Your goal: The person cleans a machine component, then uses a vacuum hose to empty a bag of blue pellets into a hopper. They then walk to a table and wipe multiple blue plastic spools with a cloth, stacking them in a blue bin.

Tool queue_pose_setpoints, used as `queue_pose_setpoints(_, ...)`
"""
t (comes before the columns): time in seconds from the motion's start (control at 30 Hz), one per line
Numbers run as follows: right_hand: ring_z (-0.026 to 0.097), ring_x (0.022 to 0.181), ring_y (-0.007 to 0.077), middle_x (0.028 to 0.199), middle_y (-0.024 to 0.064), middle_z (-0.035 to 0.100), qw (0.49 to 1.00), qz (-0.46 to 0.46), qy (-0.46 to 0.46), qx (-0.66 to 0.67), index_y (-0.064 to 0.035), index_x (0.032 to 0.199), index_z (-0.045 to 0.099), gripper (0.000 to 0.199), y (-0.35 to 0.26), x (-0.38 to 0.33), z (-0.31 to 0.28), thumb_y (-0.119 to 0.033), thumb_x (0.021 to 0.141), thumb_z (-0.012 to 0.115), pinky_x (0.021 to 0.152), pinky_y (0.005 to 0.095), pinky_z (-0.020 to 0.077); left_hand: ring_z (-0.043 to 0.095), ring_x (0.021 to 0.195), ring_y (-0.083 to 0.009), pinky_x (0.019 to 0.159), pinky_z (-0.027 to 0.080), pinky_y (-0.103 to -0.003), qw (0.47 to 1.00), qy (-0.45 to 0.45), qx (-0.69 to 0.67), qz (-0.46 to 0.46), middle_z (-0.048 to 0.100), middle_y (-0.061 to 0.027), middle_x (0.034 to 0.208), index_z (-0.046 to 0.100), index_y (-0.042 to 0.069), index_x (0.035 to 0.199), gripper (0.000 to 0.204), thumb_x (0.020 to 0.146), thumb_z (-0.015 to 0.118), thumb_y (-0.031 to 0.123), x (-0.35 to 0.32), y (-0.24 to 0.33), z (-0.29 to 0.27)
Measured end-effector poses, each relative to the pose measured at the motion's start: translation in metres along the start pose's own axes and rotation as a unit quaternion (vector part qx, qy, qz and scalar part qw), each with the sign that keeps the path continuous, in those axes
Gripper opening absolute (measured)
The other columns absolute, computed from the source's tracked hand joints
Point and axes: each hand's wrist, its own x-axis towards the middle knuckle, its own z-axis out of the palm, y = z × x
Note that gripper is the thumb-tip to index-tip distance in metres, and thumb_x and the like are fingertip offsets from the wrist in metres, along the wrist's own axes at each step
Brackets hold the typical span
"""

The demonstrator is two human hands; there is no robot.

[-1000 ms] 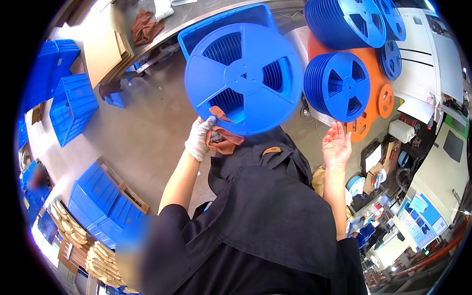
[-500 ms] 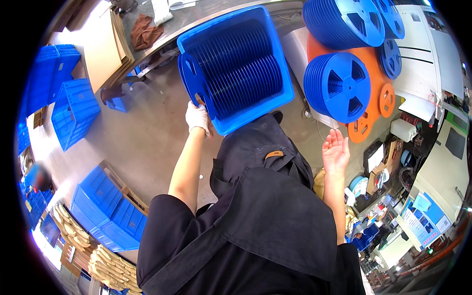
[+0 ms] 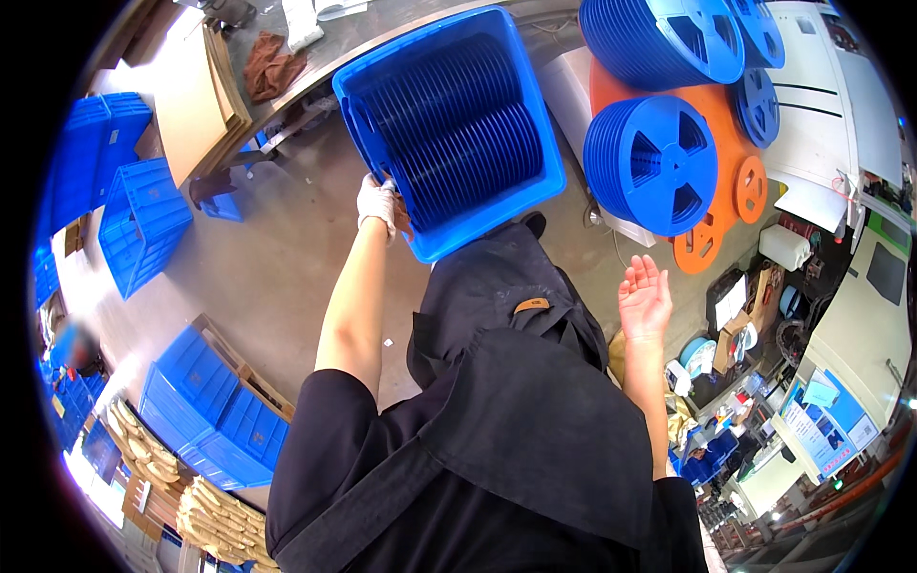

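My left hand [image 3: 379, 202], in a white glove, grips the left rim of a blue plastic crate [image 3: 535, 186] that rests on my lap. Two rows of blue reels [image 3: 458, 119] stand on edge inside the crate. My right hand [image 3: 645, 298] is bare, raised at my right side with palm open and fingers spread, holding nothing. It hovers below a stack of blue reels [image 3: 650, 162] that lies on an orange surface [image 3: 707, 244].
More blue reel stacks [image 3: 669, 33] sit at the upper right. Blue crates [image 3: 143, 220] stand on the floor at left, more blue crates [image 3: 205, 411] at lower left beside stacked cardboard [image 3: 215, 520]. A metal table [image 3: 315, 72] edge runs behind the crate. Cluttered shelves [image 3: 735, 344] are at right.
One second ago my left hand held a single blue reel up. That reel is now among those in the crate, and the hand has moved onto the crate's left rim. My right hand stayed raised.
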Motion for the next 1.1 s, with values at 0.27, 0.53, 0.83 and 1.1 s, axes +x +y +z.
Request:
queue_pose_setpoints(0.27, 0.061, 0.095, 0.0196, 0.112, 0.0111, 0.061, 0.973, -0.053, 0.074, -0.211, -0.0054, 0.118, 0.053, 0.033, -0.013, 0.028, -0.002, -0.030, 0.097, 0.049, 0.076, 0.0323, 0.0494, 0.062, 0.097, -0.0305, 0.081, 0.048, -0.054, 0.987, -0.063, 0.003, -0.150, 0.058, -0.0136, 0.106, 0.037, 0.009, 0.135, 0.049, 0.089, 0.053, 0.006, -0.035, -0.116, -0.020)
queue_pose_setpoints(0.53, 0.032, 0.132, 0.0403, 0.140, 0.0288, 0.035, 0.600, -0.310, 0.002, -0.738, 0.0067, 0.137, 0.034, 0.082, -0.019, 0.155, -0.022, -0.026, 0.074, 0.076, 0.112, 0.0435, 0.0235, 0.064, 0.062, -0.0308, 0.049, 0.049, -0.045, 0.968, -0.113, 0.034, -0.221, 0.065, -0.0176, 0.095, 0.036, 0.007, 0.136, 0.048, 0.090, 0.051, 0.011, -0.110, -0.131, -0.045)
queue_pose_setpoints(0.83, 0.038, 0.128, 0.0334, 0.139, 0.0157, 0.040, 0.461, -0.335, 0.079, -0.818, -0.0050, 0.137, 0.036, 0.088, -0.019, 0.183, -0.010, -0.030, 0.065, 0.081, 0.102, 0.0468, 0.0333, 0.045, 0.056, -0.0122, 0.044, 0.042, -0.032, 0.984, -0.019, 0.032, -0.172, 0.051, -0.0029, 0.072, 0.051, 0.012, 0.126, 0.042, 0.085, 0.059, 0.014, -0.184, -0.113, -0.022)
queue_pose_setpoints(1.1, 0.037, 0.129, 0.0317, 0.136, 0.0123, 0.045, 0.380, -0.365, -0.043, -0.849, -0.0055, 0.136, 0.040, 0.084, -0.033, 0.186, 0.000, -0.038, 0.067, 0.077, 0.109, 0.0496, 0.0248, 0.041, 0.050, -0.0115, 0.043, 0.037, -0.029, 0.977, -0.035, -0.070, -0.197, 0.062, -0.0057, 0.079, 0.054, 0.014, 0.116, 0.028, 0.089, 0.056, 0.007, -0.209, -0.186, -0.034)
